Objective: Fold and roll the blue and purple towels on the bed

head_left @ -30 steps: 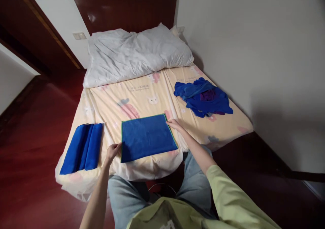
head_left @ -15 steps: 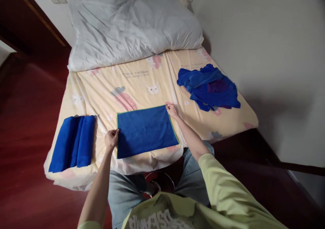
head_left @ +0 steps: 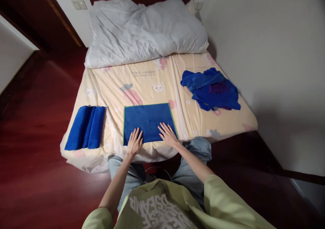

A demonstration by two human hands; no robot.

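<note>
A blue towel with a green edge [head_left: 148, 119] lies spread flat on the cream printed bed sheet [head_left: 152, 83] near the bed's front edge. My left hand [head_left: 134, 142] rests flat on its near left part, fingers spread and open. My right hand [head_left: 168, 134] lies flat on its near right part, fingers spread too. Neither hand holds anything.
A row of folded blue towels [head_left: 86, 126] lies at the bed's left front corner. A crumpled heap of blue and purple cloths [head_left: 210, 89] sits at the right by the wall. A white duvet [head_left: 144, 30] covers the head end. Dark red floor surrounds the bed.
Both hands let go of the towel's left edge and far right corner and came down to its near edge, now pressing flat on it. The camera view shifted slightly.
</note>
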